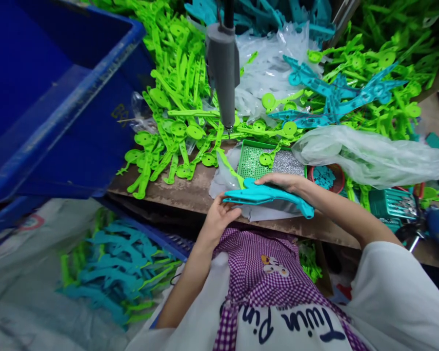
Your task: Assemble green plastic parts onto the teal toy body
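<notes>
Head view, the only one. Held level over the near edge of the worn wooden bench [175,192]: long turquoise moulded plastic part [267,195], lying left to right, just in front of the body. Left hand [219,217] closed around its left end, thumb on top, fingers curled beneath. Right hand [283,181] laid over the middle, fingers clasping the far edge, wrist along the right-hand stretch. Thin lime-green plastic strip [229,168] rising at the left end, seemingly touching the part; joint too small to judge. Directly behind: green perforated plastic tray [254,158] with a heap of small silver screws [289,163]. Above the tray, hanging grey cylindrical power driver [222,68], tip well clear of the part, touched by neither hand. Further back, heap of lime-green moulded pieces [175,122]; to the left, large blue plastic crate [58,97]; to the right, clear plastic bag [366,151]. Judged step: seating and aligning of the part in hand, no fastening under way. Judged requirement for a next move: firm two-handed hold, part level, one hand freed only with the piece steady.
</notes>
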Motion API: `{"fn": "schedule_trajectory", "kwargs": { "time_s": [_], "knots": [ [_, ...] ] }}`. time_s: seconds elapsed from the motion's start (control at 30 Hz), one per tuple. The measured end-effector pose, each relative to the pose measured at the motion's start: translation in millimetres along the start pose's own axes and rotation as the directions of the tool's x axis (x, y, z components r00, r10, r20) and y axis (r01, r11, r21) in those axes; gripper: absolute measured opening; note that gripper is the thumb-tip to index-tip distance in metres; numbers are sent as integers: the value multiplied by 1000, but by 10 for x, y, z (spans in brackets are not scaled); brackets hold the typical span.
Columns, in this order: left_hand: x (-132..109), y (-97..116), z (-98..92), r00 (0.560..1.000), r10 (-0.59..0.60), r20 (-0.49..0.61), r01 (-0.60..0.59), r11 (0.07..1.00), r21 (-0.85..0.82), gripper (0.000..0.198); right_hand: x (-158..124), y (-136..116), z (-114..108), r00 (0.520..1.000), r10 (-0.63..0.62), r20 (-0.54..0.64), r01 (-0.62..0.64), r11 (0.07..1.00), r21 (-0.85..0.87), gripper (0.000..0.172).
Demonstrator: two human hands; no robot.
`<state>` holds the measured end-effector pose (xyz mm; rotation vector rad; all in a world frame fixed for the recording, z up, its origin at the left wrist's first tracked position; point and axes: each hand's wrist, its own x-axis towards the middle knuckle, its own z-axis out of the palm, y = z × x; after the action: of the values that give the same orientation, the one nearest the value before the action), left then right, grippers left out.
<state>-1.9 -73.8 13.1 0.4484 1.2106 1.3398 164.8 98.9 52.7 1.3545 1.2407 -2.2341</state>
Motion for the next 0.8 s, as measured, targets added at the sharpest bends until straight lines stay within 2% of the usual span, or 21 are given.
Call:
{"fn": "schedule_trajectory", "kwargs": {
  "time_s": [0.07,0.17,0.27,0.4,0.53,0.7,0.8],
  "knots": [
    [-6,34,-82,995,-86,42,90,991,-97,62,9,41,-9,998,-66,2,66,994,-83,23],
    [46,77,-160,984,-168,57,174,977,-126,64,38,107,-10,981,-196,10,193,952,-237,24],
    [183,102,-146,981,-182,60,183,983,-14,62,63,151,18,953,-296,65,298,875,-381,33],
    [398,158,-108,979,-179,101,161,974,161,52,74,178,45,924,-357,141,375,760,-531,42],
    [558,283,-116,928,-310,207,259,936,240,45,92,198,41,909,-363,207,413,711,-569,43],
    [695,506,-20,895,-330,300,220,912,346,39,38,169,32,904,-372,209,422,707,-568,42],
    [693,603,58,891,-313,328,183,911,370,37,-69,121,27,896,-389,213,440,717,-542,43]
  ]
}}
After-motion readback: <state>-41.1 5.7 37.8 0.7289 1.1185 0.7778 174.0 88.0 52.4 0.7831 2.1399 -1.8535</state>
